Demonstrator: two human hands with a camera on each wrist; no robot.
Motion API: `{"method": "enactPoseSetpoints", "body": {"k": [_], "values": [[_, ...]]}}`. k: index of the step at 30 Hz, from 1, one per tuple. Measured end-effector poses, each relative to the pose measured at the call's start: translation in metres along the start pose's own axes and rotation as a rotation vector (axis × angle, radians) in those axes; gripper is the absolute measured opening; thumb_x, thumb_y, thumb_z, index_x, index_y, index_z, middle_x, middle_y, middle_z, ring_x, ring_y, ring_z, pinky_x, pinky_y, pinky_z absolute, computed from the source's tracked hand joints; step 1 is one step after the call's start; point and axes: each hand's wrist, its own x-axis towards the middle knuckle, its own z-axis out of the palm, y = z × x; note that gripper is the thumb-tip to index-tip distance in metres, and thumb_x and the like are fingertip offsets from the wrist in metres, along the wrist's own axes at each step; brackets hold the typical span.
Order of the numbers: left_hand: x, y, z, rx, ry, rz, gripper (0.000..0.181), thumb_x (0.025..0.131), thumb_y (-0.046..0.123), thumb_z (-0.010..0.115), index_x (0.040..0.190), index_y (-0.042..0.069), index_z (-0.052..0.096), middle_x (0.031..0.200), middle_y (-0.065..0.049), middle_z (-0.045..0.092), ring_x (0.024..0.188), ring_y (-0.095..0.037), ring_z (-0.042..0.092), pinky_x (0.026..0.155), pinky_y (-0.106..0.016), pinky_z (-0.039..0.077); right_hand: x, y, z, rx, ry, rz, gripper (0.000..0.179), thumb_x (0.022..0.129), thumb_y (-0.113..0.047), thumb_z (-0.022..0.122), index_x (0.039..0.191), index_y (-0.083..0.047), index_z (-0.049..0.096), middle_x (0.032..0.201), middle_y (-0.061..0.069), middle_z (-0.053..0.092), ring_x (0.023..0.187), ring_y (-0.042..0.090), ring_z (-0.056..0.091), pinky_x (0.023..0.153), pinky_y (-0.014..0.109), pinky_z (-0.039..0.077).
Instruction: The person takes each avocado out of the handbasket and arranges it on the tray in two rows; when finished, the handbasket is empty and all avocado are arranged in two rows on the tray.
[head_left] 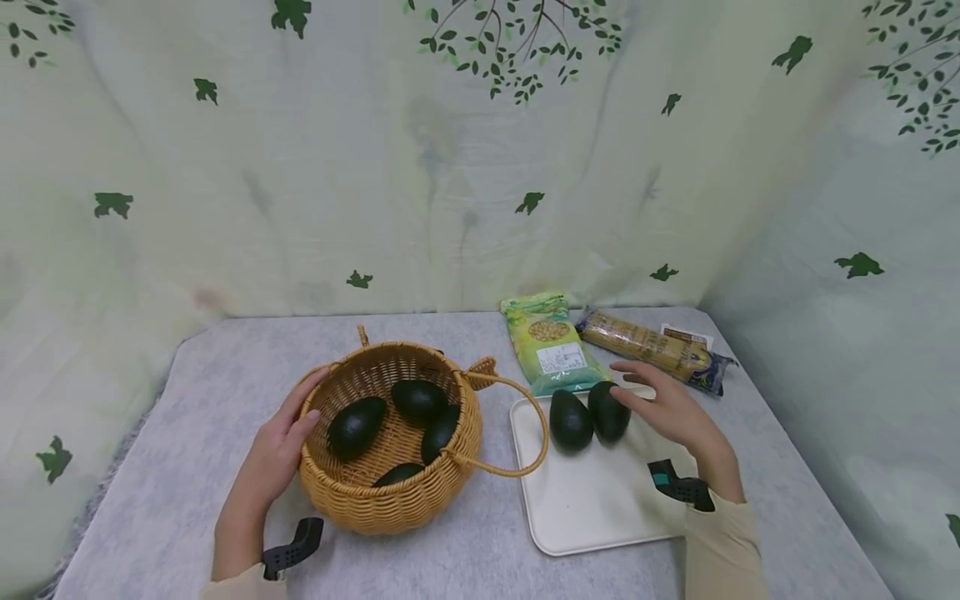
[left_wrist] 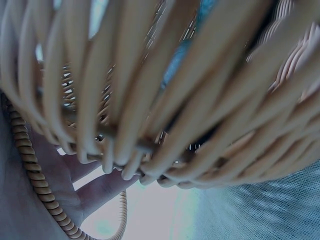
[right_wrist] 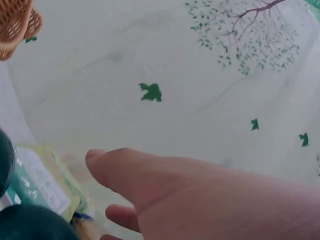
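A round wicker basket (head_left: 390, 500) stands on the table, with several dark green avocados (head_left: 357, 427) inside. My left hand (head_left: 273, 442) holds its left side, thumb over the rim and fingers along the outside. The left wrist view shows the basket's weave (left_wrist: 135, 90) close up, with fingers (left_wrist: 102, 192) partly hidden behind it. Two more avocados (head_left: 572, 422) lie side by side at the back of a white tray (head_left: 600, 508). Beside the right one is my right hand (head_left: 671, 412), fingers extended and apart; whether the thumb touches that avocado is unclear.
Behind the tray lies a green and yellow bag (head_left: 543, 333), with a long clear packet (head_left: 637, 337) to its right. The basket's looped handle (head_left: 536, 462) reaches over the tray's left edge. A leaf-patterned cloth (head_left: 450, 167) hangs behind the table.
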Motion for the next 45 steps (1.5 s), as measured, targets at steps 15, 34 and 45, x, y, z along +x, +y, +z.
{"method": "enactPoseSetpoints", "body": {"k": [15,34,45], "values": [[0.0,0.0,0.0,-0.009,0.01,0.019,0.055,0.11,0.022,0.045,0.163,0.033,0.032,0.164,-0.016,0.036,0.142,-0.052,0.041,0.102,-0.08,0.036,0.012,-0.049,0.007,0.104,0.037,-0.152,0.049,0.104,-0.03,0.064,0.148,-0.014,0.053,0.151,0.013,0.054,0.136,0.037,0.054,0.099,0.061,0.053],[0.0,-0.004,0.002,-0.01,0.014,0.02,0.055,0.11,0.022,0.045,0.163,0.033,0.032,0.164,-0.016,0.036,0.141,-0.051,0.044,0.102,-0.078,0.038,0.036,-0.106,0.028,0.167,-0.073,-0.369,0.048,0.101,-0.021,0.068,0.146,-0.009,0.056,0.146,0.009,0.058,0.133,0.028,0.058,0.099,0.043,0.057],[0.001,-0.003,0.001,-0.014,0.012,0.009,0.055,0.111,0.024,0.045,0.163,0.034,0.032,0.165,-0.016,0.035,0.142,-0.052,0.042,0.103,-0.079,0.036,0.04,-0.123,0.035,0.161,-0.121,-0.448,0.046,0.102,-0.021,0.067,0.146,-0.013,0.057,0.145,0.008,0.058,0.132,0.025,0.057,0.099,0.04,0.057]]}}
